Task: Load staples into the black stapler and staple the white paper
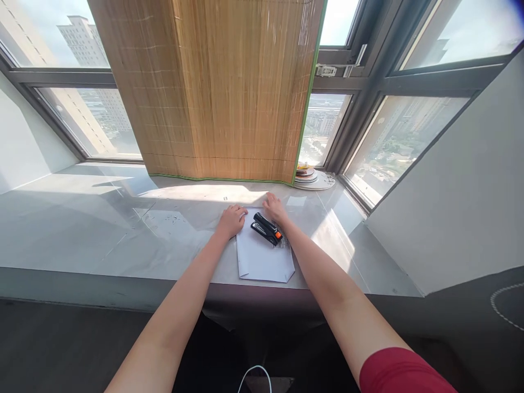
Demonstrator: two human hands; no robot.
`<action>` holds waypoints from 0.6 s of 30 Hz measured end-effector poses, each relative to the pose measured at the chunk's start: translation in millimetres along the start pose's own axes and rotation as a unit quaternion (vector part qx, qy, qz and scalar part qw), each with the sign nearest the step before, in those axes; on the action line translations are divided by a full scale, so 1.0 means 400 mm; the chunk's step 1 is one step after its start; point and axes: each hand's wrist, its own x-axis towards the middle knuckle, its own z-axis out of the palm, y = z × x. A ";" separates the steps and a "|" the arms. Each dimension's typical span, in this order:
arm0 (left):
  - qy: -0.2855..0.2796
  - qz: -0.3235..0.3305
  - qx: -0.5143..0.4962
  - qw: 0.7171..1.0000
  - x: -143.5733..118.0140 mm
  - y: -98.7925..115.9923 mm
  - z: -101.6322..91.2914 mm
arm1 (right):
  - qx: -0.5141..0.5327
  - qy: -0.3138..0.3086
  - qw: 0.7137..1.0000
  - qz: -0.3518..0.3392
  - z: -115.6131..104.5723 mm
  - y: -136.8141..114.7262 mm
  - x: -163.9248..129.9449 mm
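A sheet or thin stack of white paper (262, 265) lies on the sill, its two near corners folded in. On it rests a black stapler (264, 228) with an orange part at its near end. Silvery staples (282, 240) show beside the stapler, partly hidden by it and by my right forearm. My left hand (232, 221) lies over the paper's far left edge, fingers laid out. At the far right corner, my right hand (275, 208) is stretched out, its fingertips beyond the far edge. Neither hand touches the stapler.
The pale sill (90, 218) runs below the windows, with small loose staples (170, 218) to the left. A bamboo blind (229, 93) hangs down to its back edge. Stacked plates (307, 174) stand at the back right. A white cable (256, 368) loops below me.
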 end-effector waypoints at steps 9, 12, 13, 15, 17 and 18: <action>0.013 -0.011 -0.001 1.000 0.004 -0.010 0.003 | 0.114 0.008 0.986 -0.122 -0.095 -0.038 -0.266; 0.021 -0.008 -0.056 0.998 0.008 -0.019 0.007 | 0.028 0.008 0.992 -0.122 -0.084 -0.029 -0.346; 0.020 -0.008 -0.080 0.997 0.005 -0.021 0.005 | 0.021 0.007 0.993 -0.118 -0.082 -0.023 -0.353; 0.014 -0.011 -0.128 0.992 -0.014 -0.022 -0.005 | 0.038 0.009 0.993 -0.114 -0.083 -0.011 -0.348; 0.011 -0.021 -0.160 0.987 -0.051 -0.017 -0.019 | 0.072 0.018 0.990 -0.122 -0.089 0.000 -0.333; 0.013 -0.026 -0.169 0.985 -0.076 -0.013 -0.026 | 0.086 0.022 0.988 -0.130 -0.092 0.005 -0.327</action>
